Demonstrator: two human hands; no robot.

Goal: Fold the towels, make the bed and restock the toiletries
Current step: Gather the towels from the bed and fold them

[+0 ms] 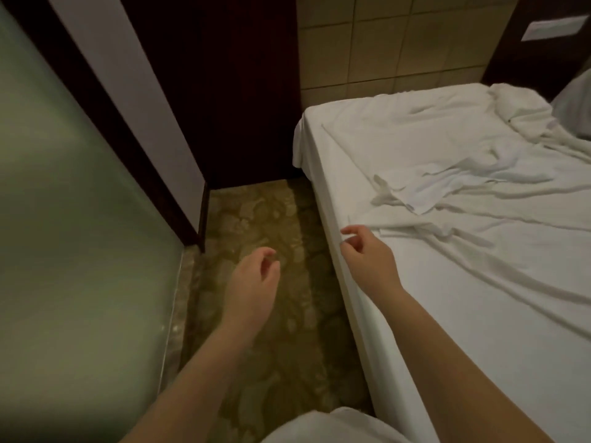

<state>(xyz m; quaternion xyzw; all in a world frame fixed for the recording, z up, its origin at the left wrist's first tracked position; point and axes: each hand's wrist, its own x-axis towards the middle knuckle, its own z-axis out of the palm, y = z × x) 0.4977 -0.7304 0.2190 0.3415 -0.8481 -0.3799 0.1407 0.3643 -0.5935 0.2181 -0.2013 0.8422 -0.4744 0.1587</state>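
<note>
A bed with a rumpled white sheet fills the right side. A crumpled white towel lies on the sheet near the bed's left edge, and another bunched towel sits by a pillow at the far right. My right hand hovers at the bed's left edge, fingers loosely curled, holding nothing. My left hand hangs over the patterned floor beside the bed, fingers relaxed and empty.
A frosted glass panel with a dark wooden frame stands on the left. A narrow strip of brown patterned carpet runs between it and the bed. Dark wood panelling and a tiled wall close the far end.
</note>
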